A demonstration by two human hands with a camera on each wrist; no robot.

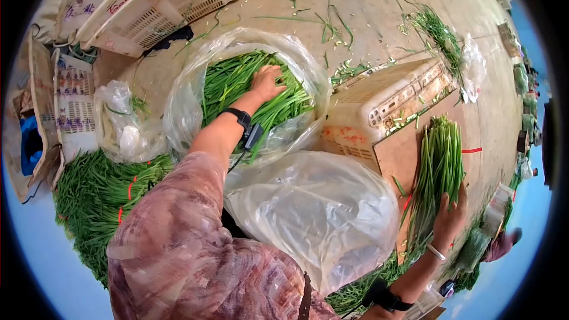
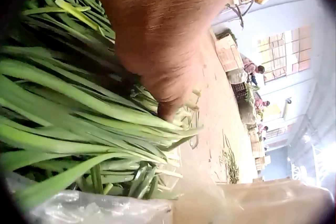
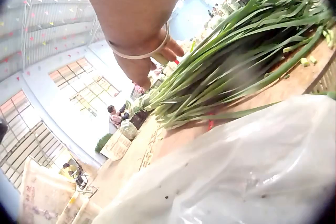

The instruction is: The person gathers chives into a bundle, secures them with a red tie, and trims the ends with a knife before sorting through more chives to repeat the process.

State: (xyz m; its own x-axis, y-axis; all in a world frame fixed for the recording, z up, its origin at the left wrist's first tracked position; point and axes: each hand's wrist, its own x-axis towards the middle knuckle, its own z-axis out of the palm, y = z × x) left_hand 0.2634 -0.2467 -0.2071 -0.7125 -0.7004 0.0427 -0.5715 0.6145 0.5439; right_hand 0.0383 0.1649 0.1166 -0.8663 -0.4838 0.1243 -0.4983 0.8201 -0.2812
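Observation:
Loose green garlic chives (image 1: 246, 86) fill a clear plastic bag (image 1: 311, 62) held wide at its mouth. My left hand (image 1: 267, 82) rests on top of them, bent fingers down at the pale cut ends of the stems (image 2: 173, 169); the fingertips are partly hidden among the greens. On a brown board (image 1: 391, 154) to the right lies another bundle of garlic chives (image 1: 440, 157). Beside its near end is my right hand (image 1: 450, 216), fingers extended along the leaves and thumb apart. A red band (image 3: 211, 121) shows under this bundle's leaves.
An upturned white crate (image 1: 355, 112) stands under the board's edge. A puffed plastic bag (image 1: 320, 213) lies before my body. Banded chives (image 1: 101, 195) are piled at left, below white crates (image 1: 166, 9). Cut scraps (image 1: 338, 24) litter the floor.

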